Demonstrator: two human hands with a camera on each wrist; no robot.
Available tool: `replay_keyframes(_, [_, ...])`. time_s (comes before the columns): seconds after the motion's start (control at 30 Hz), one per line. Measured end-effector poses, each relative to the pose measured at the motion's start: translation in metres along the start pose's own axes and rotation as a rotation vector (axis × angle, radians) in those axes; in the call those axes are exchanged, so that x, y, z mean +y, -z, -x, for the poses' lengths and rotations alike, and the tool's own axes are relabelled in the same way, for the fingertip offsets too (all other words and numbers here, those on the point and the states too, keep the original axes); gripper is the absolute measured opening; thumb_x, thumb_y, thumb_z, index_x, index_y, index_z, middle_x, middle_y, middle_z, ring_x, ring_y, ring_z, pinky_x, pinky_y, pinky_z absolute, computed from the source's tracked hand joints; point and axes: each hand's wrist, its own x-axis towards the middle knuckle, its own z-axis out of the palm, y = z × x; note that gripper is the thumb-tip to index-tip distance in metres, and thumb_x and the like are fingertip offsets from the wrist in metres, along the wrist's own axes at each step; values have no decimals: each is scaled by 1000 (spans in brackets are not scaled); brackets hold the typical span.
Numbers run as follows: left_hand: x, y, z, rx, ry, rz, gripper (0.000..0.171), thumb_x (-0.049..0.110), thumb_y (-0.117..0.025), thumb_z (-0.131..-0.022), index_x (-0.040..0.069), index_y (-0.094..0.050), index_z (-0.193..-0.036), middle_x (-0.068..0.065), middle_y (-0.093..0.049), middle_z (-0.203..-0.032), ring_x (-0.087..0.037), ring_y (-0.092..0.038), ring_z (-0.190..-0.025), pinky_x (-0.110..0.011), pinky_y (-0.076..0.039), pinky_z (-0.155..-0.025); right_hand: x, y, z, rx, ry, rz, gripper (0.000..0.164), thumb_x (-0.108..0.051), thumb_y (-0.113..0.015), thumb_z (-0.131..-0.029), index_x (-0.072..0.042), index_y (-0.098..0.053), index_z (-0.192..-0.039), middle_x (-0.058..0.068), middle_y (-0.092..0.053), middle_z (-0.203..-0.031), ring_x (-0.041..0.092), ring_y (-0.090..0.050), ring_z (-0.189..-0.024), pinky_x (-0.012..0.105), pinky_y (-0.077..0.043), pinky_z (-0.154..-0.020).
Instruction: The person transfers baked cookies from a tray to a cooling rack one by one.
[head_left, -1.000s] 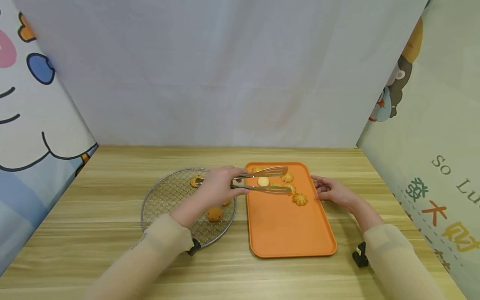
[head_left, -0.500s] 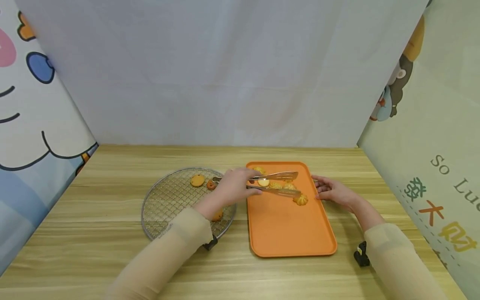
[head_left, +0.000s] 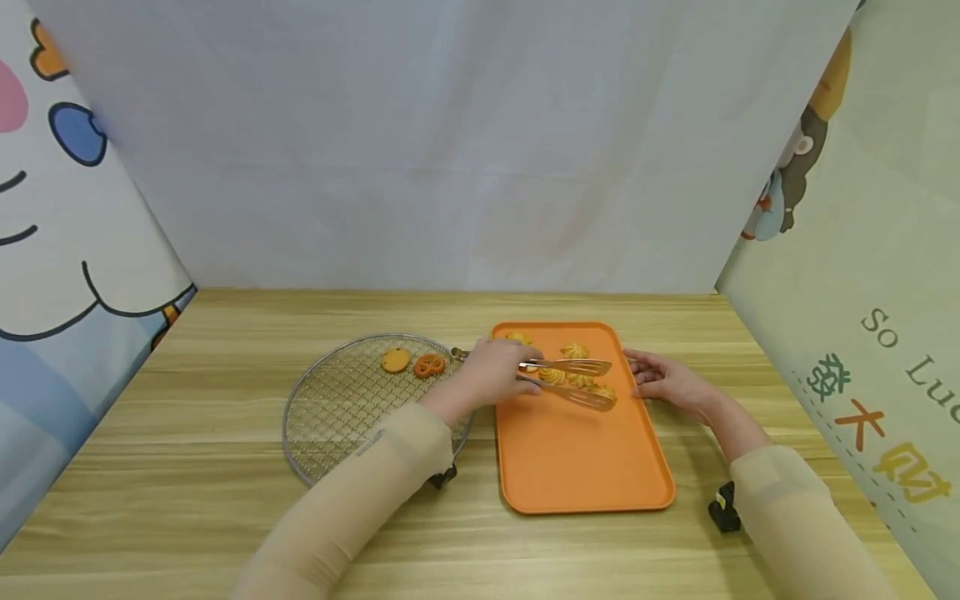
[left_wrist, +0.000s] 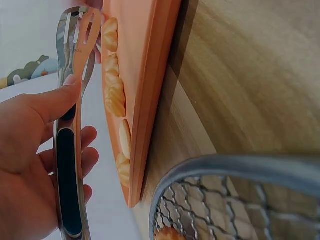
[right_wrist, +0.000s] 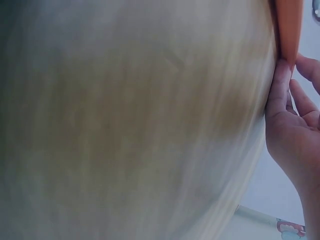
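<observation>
My left hand [head_left: 498, 371] grips a pair of metal serving tongs [head_left: 573, 367] with slotted ends and dark handle inlays. Their ends stand apart over cookies on the orange tray [head_left: 585, 475], with nothing between them. In the left wrist view, the thumb presses one side of the tongs [left_wrist: 70, 185] and the fingers wrap behind. Piped swirl cookies [head_left: 575, 351] lie toward the tray's far half; a flat pale one [left_wrist: 124, 139] shows among them. My right hand [head_left: 671, 385] holds the tray's right rim, its thumb and fingers at the edge in the right wrist view.
To the left lies a round wire rack [head_left: 337, 408] with a metal rim. On it sit a round cookie [head_left: 395, 360] and a pretzel-shaped cookie [head_left: 429, 366]; my left forearm covers its right front part. A white cloth [head_left: 450, 167] hangs behind the wooden table [head_left: 187, 483].
My left hand has moved right with the tongs, away from the rack and farther over the tray. The pretzel-shaped cookie has come into sight. My right hand has stayed at the rim.
</observation>
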Motion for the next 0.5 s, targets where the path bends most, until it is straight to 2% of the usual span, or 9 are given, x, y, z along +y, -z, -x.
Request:
replay_keyframes(0.13, [3, -3, -8, -17, 9, -26, 54, 46, -68, -83, 23, -57, -131, 5, -63, -121, -17, -58, -108, -54, -33, -102, -1, 0, 0, -3, -6, -14, 77, 1, -59, -89, 0, -13, -151, 23, -32, -130, 12, -45, -100, 21, -50, -81])
replay_keyframes(0.33, [4, -7, -16, -37, 2, -63, 52, 48, -67, -83, 27, -58, -129, 7, -65, -113, -14, -59, -101, -43, -37, -93, -2, 0, 1, -10, -5, -23, 76, 2, -57, -90, 1, -12, -151, 23, -31, -130, 12, -45, -100, 22, -50, -82])
replay_keyframes(0.5, [3, -9, -21, -59, -9, -72, 49, 48, -67, -84, 29, -59, -128, 7, -65, -111, -14, -58, -101, -43, -36, -94, -1, 0, 0, -15, 4, -12, 76, 1, -58, -90, 1, -11, -151, 23, -32, -131, 12, -45, -100, 21, -49, -81])
